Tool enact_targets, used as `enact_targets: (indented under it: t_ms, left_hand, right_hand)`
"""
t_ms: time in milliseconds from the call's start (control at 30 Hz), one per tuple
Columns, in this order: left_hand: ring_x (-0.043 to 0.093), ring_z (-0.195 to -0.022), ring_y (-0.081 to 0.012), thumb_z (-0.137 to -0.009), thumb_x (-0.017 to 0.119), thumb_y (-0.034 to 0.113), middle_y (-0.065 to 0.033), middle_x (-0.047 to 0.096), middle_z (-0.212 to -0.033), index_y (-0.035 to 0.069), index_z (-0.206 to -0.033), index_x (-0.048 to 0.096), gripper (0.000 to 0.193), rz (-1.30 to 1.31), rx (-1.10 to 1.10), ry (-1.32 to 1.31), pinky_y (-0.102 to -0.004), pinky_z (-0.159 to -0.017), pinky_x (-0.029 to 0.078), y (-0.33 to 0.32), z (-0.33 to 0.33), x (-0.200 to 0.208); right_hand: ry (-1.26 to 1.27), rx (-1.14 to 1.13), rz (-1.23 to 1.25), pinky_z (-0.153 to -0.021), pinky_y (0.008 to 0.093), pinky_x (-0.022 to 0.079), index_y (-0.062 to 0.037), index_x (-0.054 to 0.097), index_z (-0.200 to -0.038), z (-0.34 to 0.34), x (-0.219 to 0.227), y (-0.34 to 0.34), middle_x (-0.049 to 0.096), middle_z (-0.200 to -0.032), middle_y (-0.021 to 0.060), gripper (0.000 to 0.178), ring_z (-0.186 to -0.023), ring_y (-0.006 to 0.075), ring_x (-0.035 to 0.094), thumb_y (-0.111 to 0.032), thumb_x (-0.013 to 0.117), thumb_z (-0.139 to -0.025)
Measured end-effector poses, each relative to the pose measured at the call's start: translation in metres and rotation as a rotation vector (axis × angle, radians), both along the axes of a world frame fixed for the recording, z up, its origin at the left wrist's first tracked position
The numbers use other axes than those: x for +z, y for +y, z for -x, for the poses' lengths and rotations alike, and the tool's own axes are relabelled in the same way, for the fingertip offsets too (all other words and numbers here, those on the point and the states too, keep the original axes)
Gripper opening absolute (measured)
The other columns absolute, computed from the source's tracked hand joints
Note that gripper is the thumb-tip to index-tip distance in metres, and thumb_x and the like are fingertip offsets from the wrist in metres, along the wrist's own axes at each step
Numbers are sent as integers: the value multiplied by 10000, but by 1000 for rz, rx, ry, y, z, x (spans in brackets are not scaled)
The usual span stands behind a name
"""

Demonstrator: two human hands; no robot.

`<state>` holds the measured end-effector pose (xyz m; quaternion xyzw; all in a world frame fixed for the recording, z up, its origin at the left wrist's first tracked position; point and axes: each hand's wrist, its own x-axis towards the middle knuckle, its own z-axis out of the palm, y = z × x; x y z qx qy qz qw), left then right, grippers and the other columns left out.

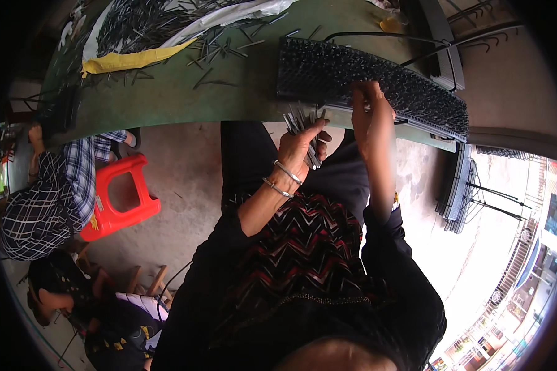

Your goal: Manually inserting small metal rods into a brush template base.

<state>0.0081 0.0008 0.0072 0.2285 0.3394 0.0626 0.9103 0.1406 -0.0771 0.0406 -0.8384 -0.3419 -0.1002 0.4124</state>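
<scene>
The person's left hand [298, 148] grips a bundle of thin grey strips [296, 122] just nearer than the green table [241, 93], ends fanned out, probably within easy reach of the right hand [372, 114]. That one bends over the near side of a long black rack [291, 80], fingers drawn together; I can't tell whether they hold anything. Far left, a dark heap [143, 26] spreads loosely.
</scene>
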Motion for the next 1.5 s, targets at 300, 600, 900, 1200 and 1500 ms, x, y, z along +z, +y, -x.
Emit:
enact_targets:
  t_ms: [300,600,900,1200,1500]
  left_hand:
    - [533,-479,-136,-829,705,185,-81,610,-665,-9,-931,666,223,10,34,-26,-272,-405,400,-8,-3,-1]
    - [555,-505,-130,-829,716,227,-70,630,-680,3,-939,671,254,-64,32,-8,-255,-420,414,-2,5,8]
    - [607,-573,-145,-822,730,281,-106,669,-744,17,-913,638,294,-67,129,14,-272,-450,464,13,4,-2]
    - [431,-472,-89,-824,729,289,-8,484,-595,10,-899,626,307,49,138,-24,-258,-429,354,19,5,0]
    - [397,-492,-71,-851,700,281,21,473,-620,29,-956,608,288,38,70,-19,-227,-457,316,20,4,4]
  right_hand:
    - [-158,-17,163,-631,331,486,-62,614,-909,1,-13,1,583,-789,79,68,-694,217,598,-104,617,-856]
    - [580,330,160,-633,245,434,17,625,-928,17,19,-12,635,-808,37,150,-733,77,551,-119,625,-865]
    - [450,163,5,-587,263,454,4,595,-922,10,25,14,628,-739,72,113,-628,116,577,-99,590,-876]
    - [-74,61,-66,-619,306,484,-42,583,-910,-13,-7,56,648,-772,113,56,-654,202,626,-79,598,-871]
    - [-79,57,56,-609,338,482,-58,605,-906,-12,1,55,625,-753,122,65,-659,257,624,-105,611,-863]
